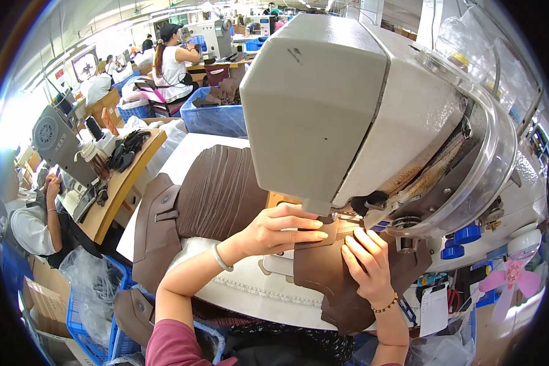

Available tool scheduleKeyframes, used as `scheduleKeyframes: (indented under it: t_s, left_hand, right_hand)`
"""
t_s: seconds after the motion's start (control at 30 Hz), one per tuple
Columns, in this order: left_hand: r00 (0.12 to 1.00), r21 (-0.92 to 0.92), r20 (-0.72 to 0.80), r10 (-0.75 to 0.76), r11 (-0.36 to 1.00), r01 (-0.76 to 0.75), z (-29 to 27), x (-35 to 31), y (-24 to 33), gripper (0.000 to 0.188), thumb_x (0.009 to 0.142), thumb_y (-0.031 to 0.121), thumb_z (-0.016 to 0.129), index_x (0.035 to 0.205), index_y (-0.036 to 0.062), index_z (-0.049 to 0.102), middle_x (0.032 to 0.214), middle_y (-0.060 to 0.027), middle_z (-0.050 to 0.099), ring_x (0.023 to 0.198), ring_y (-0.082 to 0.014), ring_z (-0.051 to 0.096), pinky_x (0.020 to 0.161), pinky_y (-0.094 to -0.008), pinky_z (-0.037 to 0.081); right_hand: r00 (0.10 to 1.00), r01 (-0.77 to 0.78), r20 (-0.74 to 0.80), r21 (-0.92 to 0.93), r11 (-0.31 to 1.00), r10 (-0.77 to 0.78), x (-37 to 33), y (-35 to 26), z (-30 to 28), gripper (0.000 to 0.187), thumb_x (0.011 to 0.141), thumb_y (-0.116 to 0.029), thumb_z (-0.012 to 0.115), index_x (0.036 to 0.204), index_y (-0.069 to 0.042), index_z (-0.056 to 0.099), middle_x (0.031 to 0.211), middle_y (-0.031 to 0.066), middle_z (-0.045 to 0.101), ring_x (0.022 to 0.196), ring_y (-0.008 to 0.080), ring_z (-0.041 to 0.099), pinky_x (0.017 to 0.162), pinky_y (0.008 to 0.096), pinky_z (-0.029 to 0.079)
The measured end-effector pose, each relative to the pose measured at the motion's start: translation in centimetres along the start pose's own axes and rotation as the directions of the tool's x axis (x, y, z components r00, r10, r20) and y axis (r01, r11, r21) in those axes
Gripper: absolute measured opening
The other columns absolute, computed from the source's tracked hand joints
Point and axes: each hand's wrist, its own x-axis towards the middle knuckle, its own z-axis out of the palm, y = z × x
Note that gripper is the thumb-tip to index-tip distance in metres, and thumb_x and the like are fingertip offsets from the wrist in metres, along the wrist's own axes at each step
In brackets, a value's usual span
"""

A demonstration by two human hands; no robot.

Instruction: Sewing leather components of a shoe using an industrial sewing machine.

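Note:
Beneath the needle area of a large grey sewing machine (323, 91), a brown leather panel (323, 274) lies on the white bed. My left hand (287, 227) reaches in from the left, its fingers closed on a small brown leather piece (319, 235) at the panel's upper edge; its thumb is hidden. My right hand (369, 265) rests on the panel to the right, fingers stretched out, tips pressing beside the presser foot. The machine head overhangs both hands. The panel's lower part drapes over the bed's near edge.
A stack of brown leather panels (216, 192) stands left of my hands, beside a leather piece with a metal snap (155, 210). Blue thread-guide knobs (468, 234) and a pink fan (511, 276) are at the right. A co-worker (33, 226) sits far left, near blue crates (91, 332).

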Motion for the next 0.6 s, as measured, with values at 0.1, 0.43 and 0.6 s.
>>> scheduleKeyframes:
  t_s: [0.1,0.43,0.6]
  left_hand:
    - [0.999,0.053,-0.015,0.034,0.998,-0.033,-0.1,0.2,0.0,0.041,0.070,0.015,0.067,0.111,0.0127,0.070,0.112,-0.0012,0.063,0.103,-0.0217,0.059,0.087,-0.0365,0.052]
    - [0.986,0.268,0.076,0.146,0.950,-0.161,-0.7,1.0,1.4,0.032,0.078,0.009,0.061,0.108,0.0023,0.068,0.111,-0.0071,0.062,0.104,-0.0220,0.062,0.084,-0.0340,0.055]
    - [0.983,0.298,0.111,0.146,0.939,-0.173,-1.2,1.5,2.0,0.032,0.077,0.009,0.061,0.107,0.0023,0.068,0.110,-0.0068,0.063,0.104,-0.0218,0.063,0.086,-0.0336,0.054]
  right_hand:
    - [1.000,0.018,-0.004,0.005,1.000,-0.018,-0.1,0.1,0.0,0.030,0.077,-0.011,0.057,0.104,0.001,0.064,0.114,0.0142,0.061,0.112,0.0342,0.057,0.095,0.0497,0.045]
    - [1.000,0.010,0.028,-0.004,1.000,-0.010,1.1,0.1,-1.1,0.034,0.070,-0.012,0.058,0.101,0.001,0.066,0.112,0.0128,0.063,0.109,0.0315,0.060,0.088,0.0435,0.049]
    - [0.999,0.020,0.036,-0.022,1.000,-0.020,1.9,0.2,-1.9,0.036,0.067,-0.013,0.060,0.100,-0.001,0.067,0.108,0.0102,0.065,0.105,0.0268,0.063,0.080,0.0343,0.053]
